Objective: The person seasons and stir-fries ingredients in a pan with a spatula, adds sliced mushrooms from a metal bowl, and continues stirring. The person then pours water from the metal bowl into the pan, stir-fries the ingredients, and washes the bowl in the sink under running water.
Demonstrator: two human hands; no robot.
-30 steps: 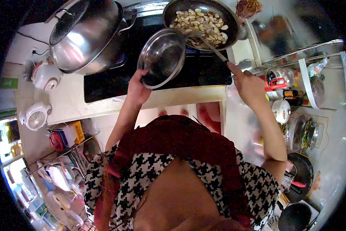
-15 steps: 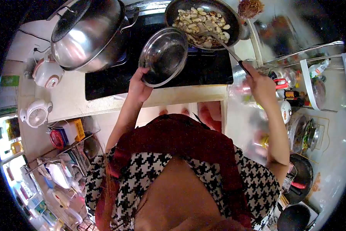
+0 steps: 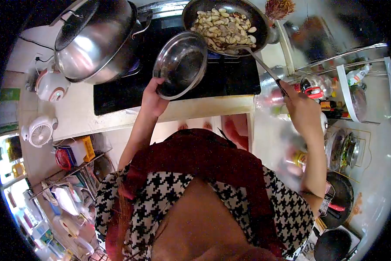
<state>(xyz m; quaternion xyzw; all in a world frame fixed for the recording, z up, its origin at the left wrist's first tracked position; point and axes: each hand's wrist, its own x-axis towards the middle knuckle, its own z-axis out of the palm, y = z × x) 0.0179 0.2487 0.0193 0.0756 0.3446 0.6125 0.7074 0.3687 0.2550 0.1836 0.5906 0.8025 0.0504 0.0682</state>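
Observation:
A clear bowl [image 3: 181, 65] is tilted over the black stove top, with my left hand [image 3: 155, 96] gripping its lower left rim. Nothing solid shows inside it. My right hand [image 3: 302, 106] is closed round the dark handle of a metal spatula [image 3: 265, 66]. The spatula's head rests among pale sliced pieces [image 3: 223, 27], near the right side of the dark wok [image 3: 260, 21]. The wok stands at the back right of the stove, just beyond the bowl.
A large lidded steel pot [image 3: 95, 48] stands on the left of the stove [image 3: 230, 80]. Left of it are a white rice cooker [image 3: 52, 85] and a small white fan [image 3: 40, 131]. Bottles and a red-handled item [image 3: 313, 92] stand at the right.
My right hand has moved right and down, drawing the spatula's head from the wok's middle towards its right edge. My left hand and the bowl have hardly moved.

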